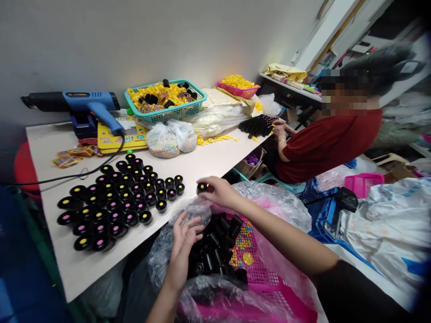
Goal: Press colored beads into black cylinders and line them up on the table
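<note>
Black piece (202, 187), yellow dot on its end, pinched between thumb and fingers of the right hand (218, 192), just off the table (198, 163) edge; the fingertips cover much of it, and we cannot make out its full shape. We see the left hand (183, 251) with fingers loosely parted, apparently holding nothing, above a heap of black cylinders (215, 251); most of its palm is turned from us. Clear plastic (286, 206) drapes over the pink basket (266, 278), blurring its outline, and the frame's lower edge cuts it off. Coloured beads (244, 237) lie partly buried beside the heap. Across the table we note dotted black caps (114, 197), crowded enough to hide one another's sides. Farther along, a red-sleeved co-worker (319, 139) handles small pieces too indistinct for us to identify.
</note>
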Demonstrator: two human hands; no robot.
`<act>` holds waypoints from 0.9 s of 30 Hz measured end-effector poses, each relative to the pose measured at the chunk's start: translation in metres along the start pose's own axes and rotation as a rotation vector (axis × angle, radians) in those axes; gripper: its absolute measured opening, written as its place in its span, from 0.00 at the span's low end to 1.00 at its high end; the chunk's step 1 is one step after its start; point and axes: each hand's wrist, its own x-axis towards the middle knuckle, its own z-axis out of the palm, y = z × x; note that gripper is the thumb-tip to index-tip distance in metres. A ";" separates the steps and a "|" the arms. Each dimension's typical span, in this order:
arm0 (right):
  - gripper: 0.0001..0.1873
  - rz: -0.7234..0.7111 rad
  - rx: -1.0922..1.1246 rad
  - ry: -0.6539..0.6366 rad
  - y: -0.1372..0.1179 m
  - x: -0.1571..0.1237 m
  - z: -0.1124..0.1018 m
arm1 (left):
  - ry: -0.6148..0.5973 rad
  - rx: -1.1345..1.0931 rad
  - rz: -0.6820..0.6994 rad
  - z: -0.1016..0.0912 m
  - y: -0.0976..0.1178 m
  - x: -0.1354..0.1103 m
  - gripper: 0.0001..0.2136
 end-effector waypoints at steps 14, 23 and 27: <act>0.11 0.078 0.151 -0.265 -0.010 -0.042 -0.030 | -0.297 0.796 0.259 0.003 -0.018 0.009 0.12; 0.14 0.534 -0.745 -0.650 0.054 -0.155 -0.013 | -0.610 1.311 0.549 0.090 -0.047 0.049 0.08; 0.12 0.411 -0.728 -0.683 0.060 -0.157 -0.008 | -0.552 1.402 0.522 0.106 -0.056 0.047 0.13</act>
